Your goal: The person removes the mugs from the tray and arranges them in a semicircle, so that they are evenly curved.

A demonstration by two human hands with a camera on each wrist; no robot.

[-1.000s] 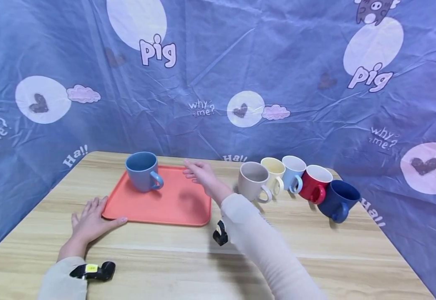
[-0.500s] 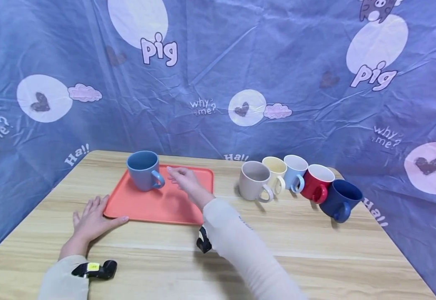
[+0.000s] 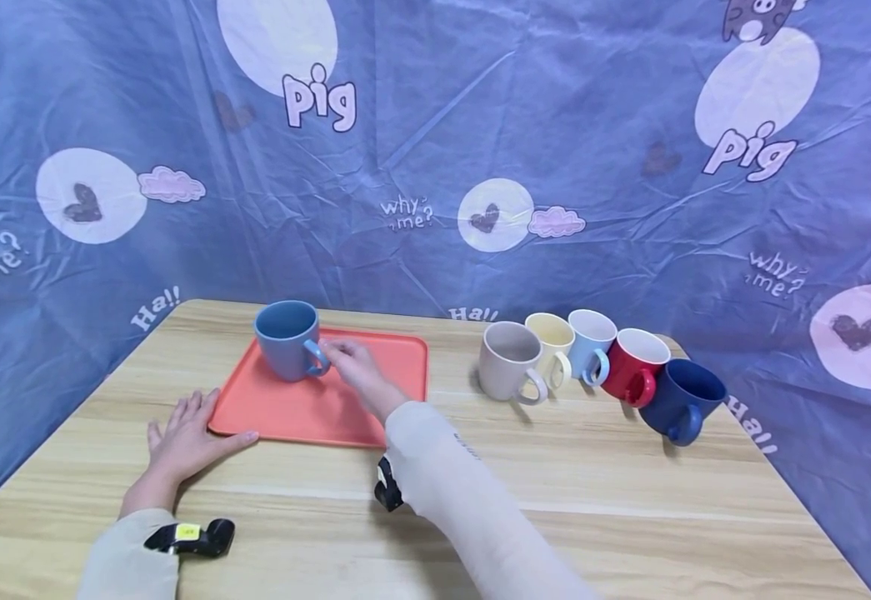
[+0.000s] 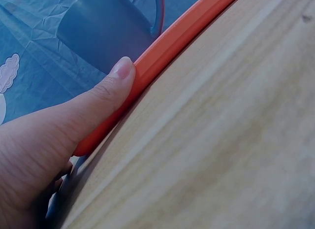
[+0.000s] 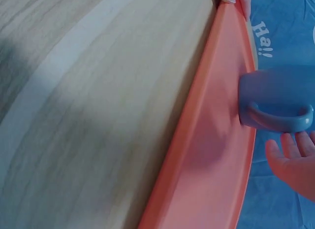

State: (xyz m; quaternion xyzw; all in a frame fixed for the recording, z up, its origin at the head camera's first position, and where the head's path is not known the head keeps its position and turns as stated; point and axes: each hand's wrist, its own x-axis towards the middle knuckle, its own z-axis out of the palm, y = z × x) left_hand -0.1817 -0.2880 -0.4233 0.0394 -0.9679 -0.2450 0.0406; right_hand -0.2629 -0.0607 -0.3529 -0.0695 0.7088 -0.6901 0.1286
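Note:
A blue-grey mug (image 3: 282, 346) stands upright on the back left of a coral-red tray (image 3: 277, 417), its handle turned toward my right hand. My right hand (image 3: 356, 365) reaches over the tray from the right, fingertips right at that handle. In the right wrist view the fingers (image 5: 290, 145) are extended beside the handle (image 5: 283, 122), thumb apart from them. My left hand (image 3: 186, 443) rests at the tray's front left corner with fingers spread. Seen from the left wrist, its thumb (image 4: 101, 91) lies against the tray's rim (image 4: 167, 47).
To the right of the tray stand several mugs in a row: grey (image 3: 506, 362), cream (image 3: 551, 337), light blue (image 3: 588, 337), red (image 3: 623, 371) and navy (image 3: 671, 400). They stand on a wooden table (image 3: 593, 492). A blue printed cloth (image 3: 405, 150) hangs behind it.
My right hand has moved left across the tray to the blue-grey mug's handle. My left hand stays at the tray's corner, and the mugs have not moved.

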